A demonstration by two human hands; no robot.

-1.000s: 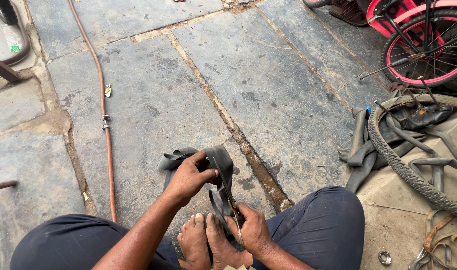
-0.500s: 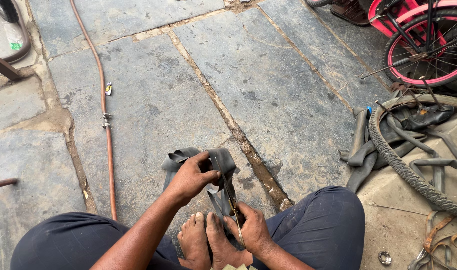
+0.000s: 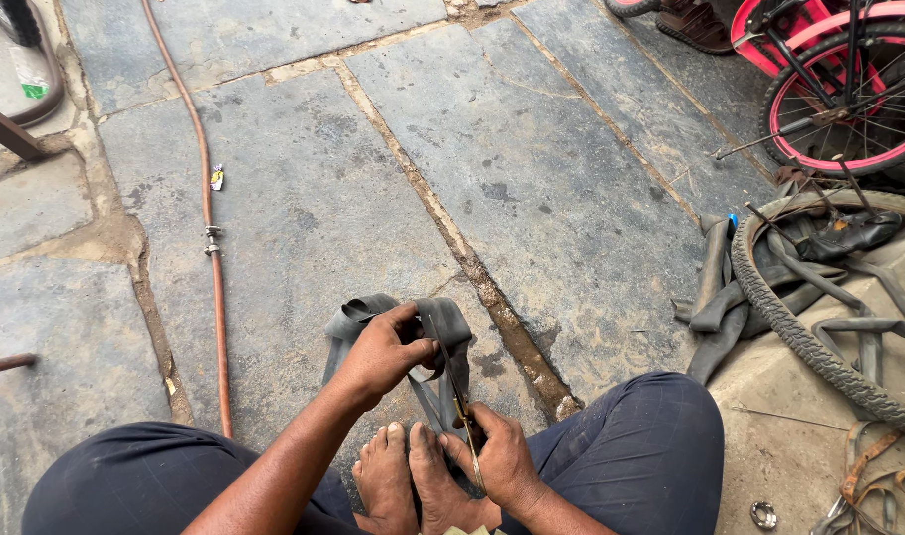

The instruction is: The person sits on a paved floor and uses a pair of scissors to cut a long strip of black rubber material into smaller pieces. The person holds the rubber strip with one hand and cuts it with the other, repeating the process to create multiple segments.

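Far to my left an orange hose (image 3: 211, 213) runs down the stone floor (image 3: 304, 198), with a small metal coupling partway along it. I sit on that floor with my bare feet (image 3: 413, 481) pressed together between my knees. My left hand (image 3: 381, 354) is closed around a folded black rubber inner tube (image 3: 427, 327), thumb and fingers pinching the fold and holding it up just above my toes; the loose end of the tube loops back onto the stone to the left of my wrist. Just to the right and lower, my right hand (image 3: 500, 458) is wrapped around the handles of a pair of scissors (image 3: 462, 411), whose blades point up into the rubber strip hanging from the other hand (how far the blades are parted I cannot tell). Further right, past my knee, lies a heap of old tyres and tubes (image 3: 809, 287), and at the top right corner stands a pink bicycle wheel (image 3: 849, 109).
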